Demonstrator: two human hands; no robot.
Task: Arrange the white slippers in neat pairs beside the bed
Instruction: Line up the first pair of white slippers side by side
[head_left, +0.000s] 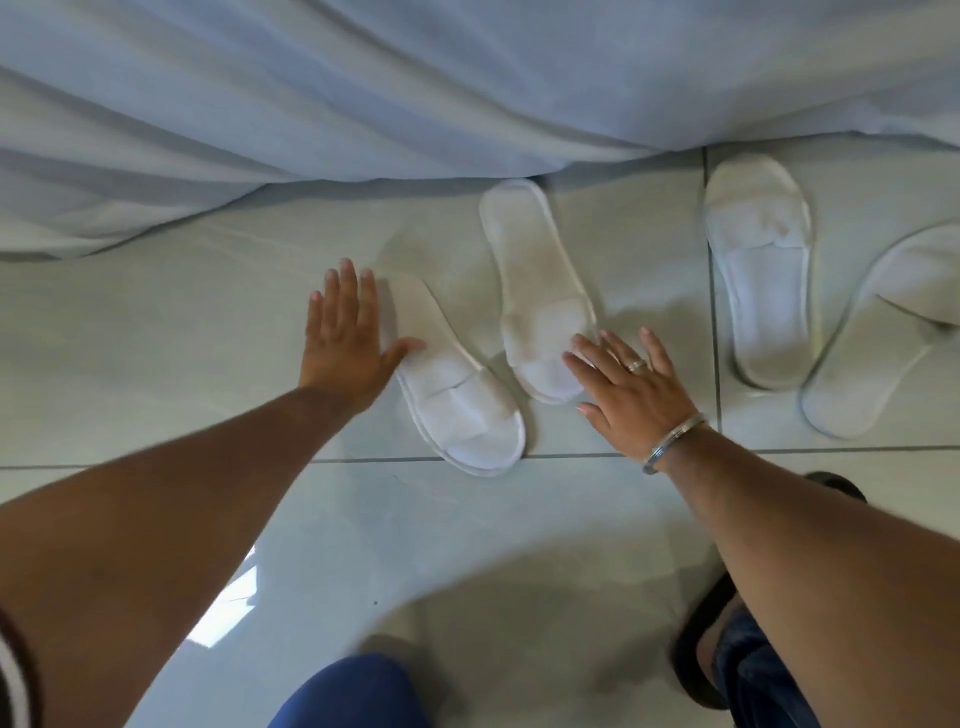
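Observation:
Several white slippers lie on the tiled floor below the bed's hanging sheet (363, 104). My left hand (345, 338) is flat with fingers spread against the left side of the nearest slipper (457, 395), thumb on its edge. My right hand (631, 384), wearing a ring and a bangle, rests with fingertips on the toe end of the second slipper (535, 280), which points toward the bed. Two more slippers lie to the right: one (761, 270) lies straight, the other (883, 332) is angled and cut off by the frame edge.
The pale sheet drapes to the floor across the top. My knee in blue cloth (353, 696) and a foot in a dark sandal (706, 644) are at the bottom. Glossy tiles (156, 364) stretch to the left.

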